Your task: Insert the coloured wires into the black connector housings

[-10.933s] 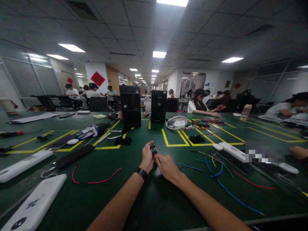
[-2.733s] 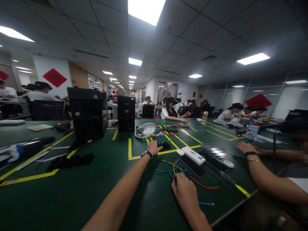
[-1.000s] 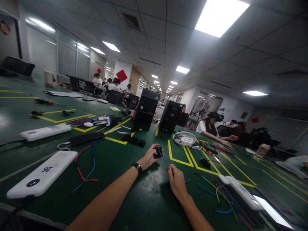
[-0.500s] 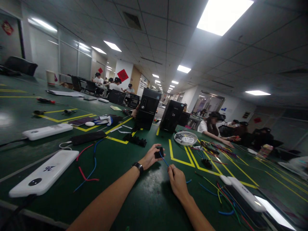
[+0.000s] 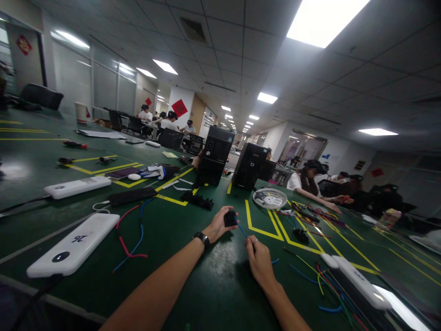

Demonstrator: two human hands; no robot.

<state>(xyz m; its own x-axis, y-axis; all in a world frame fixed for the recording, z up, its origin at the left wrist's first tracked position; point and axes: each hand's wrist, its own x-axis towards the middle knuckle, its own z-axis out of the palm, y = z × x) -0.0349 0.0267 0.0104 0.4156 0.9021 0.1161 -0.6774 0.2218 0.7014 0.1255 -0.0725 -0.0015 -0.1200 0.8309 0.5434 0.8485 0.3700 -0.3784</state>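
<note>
My left hand (image 5: pixel 217 227) grips a small black block (image 5: pixel 229 218), perhaps a terminal block, above the green table. A blue wire (image 5: pixel 242 230) slants down from the block's right side into my right hand (image 5: pixel 259 257), whose thumb and fingers pinch it. The wire's upper end meets the block; whether it is inserted cannot be made out. Left of my forearms lie a red wire (image 5: pixel 123 243) and a blue wire (image 5: pixel 140 236). On the right is a loose bundle of coloured wires (image 5: pixel 327 280).
White power banks (image 5: pixel 74 246) (image 5: pixel 361 280) flank my arms. Ahead stand two black computer towers (image 5: pixel 216 156) (image 5: pixel 251 165), a strip of black blocks (image 5: pixel 198 201) and a round white basket (image 5: pixel 269 198). A co-worker (image 5: pixel 310 184) reaches over more wires at the right.
The view has shifted slightly, so the scene sits a little further right. The black block has turned a little in my left hand; both hands keep their hold.
</note>
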